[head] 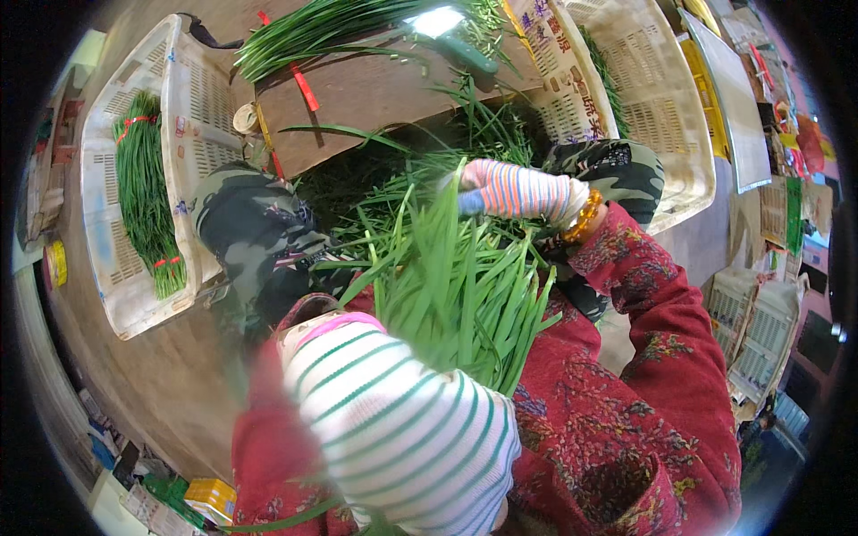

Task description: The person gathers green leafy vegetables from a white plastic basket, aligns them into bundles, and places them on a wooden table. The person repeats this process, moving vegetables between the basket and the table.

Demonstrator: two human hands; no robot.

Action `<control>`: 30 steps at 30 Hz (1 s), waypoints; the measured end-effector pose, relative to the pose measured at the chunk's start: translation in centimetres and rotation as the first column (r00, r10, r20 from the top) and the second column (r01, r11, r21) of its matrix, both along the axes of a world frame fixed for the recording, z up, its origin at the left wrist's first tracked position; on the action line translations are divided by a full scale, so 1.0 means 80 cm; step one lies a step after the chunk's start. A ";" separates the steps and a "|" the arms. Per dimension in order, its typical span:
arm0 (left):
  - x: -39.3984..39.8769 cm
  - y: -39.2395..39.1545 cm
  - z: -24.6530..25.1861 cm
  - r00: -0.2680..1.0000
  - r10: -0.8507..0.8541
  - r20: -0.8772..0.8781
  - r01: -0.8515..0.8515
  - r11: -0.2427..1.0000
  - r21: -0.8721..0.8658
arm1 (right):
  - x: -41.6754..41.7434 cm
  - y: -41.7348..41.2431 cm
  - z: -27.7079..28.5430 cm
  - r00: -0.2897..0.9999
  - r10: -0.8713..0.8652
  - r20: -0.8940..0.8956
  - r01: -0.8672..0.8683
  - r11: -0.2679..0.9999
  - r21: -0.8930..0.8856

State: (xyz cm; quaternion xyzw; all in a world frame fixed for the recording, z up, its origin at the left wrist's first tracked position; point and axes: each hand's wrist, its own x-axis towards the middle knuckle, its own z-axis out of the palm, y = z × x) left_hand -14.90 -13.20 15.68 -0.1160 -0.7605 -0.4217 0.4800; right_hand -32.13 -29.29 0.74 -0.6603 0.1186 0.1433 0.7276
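A loose bunch of green leafy stalks, likely garlic chives (469,295), lies over my lap. My left hand (409,409), in a white glove with green stripes, is large in the foreground against the bunch's lower end; its fingers are mostly hidden, so its hold cannot be told. At the bunch's upper end, my right hand (513,191) wears a striped glove with blue fingertips and has its fingers closed on some stalks, slightly blurred. More loose leaves (496,134) lie in a dark heap between my knees.
A board (402,100) ahead carries a bundle of chives (335,33) across red ties (305,87) and a green-handled tool (469,55). The left plastic crate (134,308) holds tied chives (142,194). On the right, another crate (643,74) holds more greens (603,80).
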 end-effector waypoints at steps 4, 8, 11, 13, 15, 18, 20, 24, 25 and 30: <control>-0.001 -0.003 0.001 1.000 -0.002 0.004 0.002 1.000 -0.011 | -0.009 -0.066 0.015 0.883 -0.108 -0.457 -0.395 0.355 -0.847; -0.004 -0.005 0.002 1.000 -0.022 0.007 0.022 1.000 -0.007 | 0.048 -0.026 0.082 0.983 0.122 0.140 -0.038 0.869 -0.494; -0.006 -0.007 0.002 0.999 -0.039 0.009 0.039 0.999 -0.015 | 0.096 0.025 0.092 0.835 0.542 0.092 -0.482 0.803 -0.351; -0.006 -0.009 0.002 0.999 -0.044 0.012 0.045 0.999 -0.016 | 0.105 0.048 0.062 0.789 0.574 0.218 -0.574 0.816 -0.070; -0.004 -0.009 0.001 0.999 -0.047 0.016 0.047 0.999 -0.010 | 0.106 0.053 0.071 0.823 0.568 0.030 -0.553 0.812 -0.187; -0.001 -0.009 0.001 0.999 -0.050 0.017 0.050 0.999 -0.003 | 0.085 0.047 0.042 0.879 0.469 -0.087 -0.426 0.690 -0.585; 0.000 -0.011 0.000 0.998 -0.065 0.009 0.065 0.998 -0.009 | 0.069 0.023 0.019 0.862 0.376 -0.341 -0.488 0.431 -0.758; 0.002 -0.014 0.001 0.996 -0.084 0.011 0.085 0.996 -0.038 | 0.011 -0.064 -0.039 0.782 0.010 -0.623 -0.621 0.105 -0.777; 0.002 -0.014 0.001 0.997 -0.082 0.014 0.083 0.996 -0.042 | 0.015 -0.073 -0.018 0.742 -0.032 -0.670 -0.664 0.102 -0.740; 0.002 -0.007 0.003 0.996 -0.084 0.027 0.086 0.995 -0.059 | 0.061 -0.029 0.055 0.941 0.331 0.075 -0.150 0.604 -0.783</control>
